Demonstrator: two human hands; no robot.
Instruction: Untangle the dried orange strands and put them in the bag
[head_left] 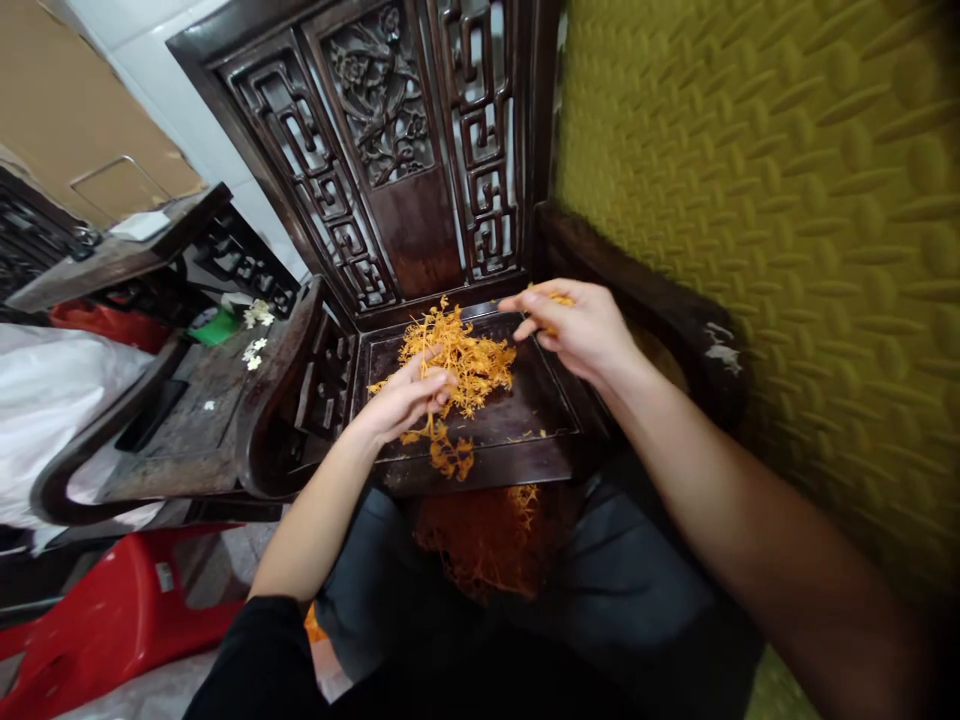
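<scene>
A heap of orange, branching, flower-like sprigs [476, 365] lies on the dark wooden seat [536, 405]. At its left front edge is my left hand [401, 402], thumb and fingers closed on an orange sprig [451, 458] whose frilly end hangs toward the seat's front. My right hand [581, 328] is raised to the right of the heap, apart from it. Its fingers are curled around some orange sprig pieces [561, 299], which show at the index finger and in the palm. Their exact shape is partly hidden by the fingers.
More orange strands sit in a reddish container [480, 540] between my knees. A carved chair back [409, 220] rises behind the seat. Leftward stand another wooden chair [180, 440] with pale flower-like pieces [255, 350] and a red plastic stool [142, 600]. Textured yellow-green padding [787, 250] is on the right.
</scene>
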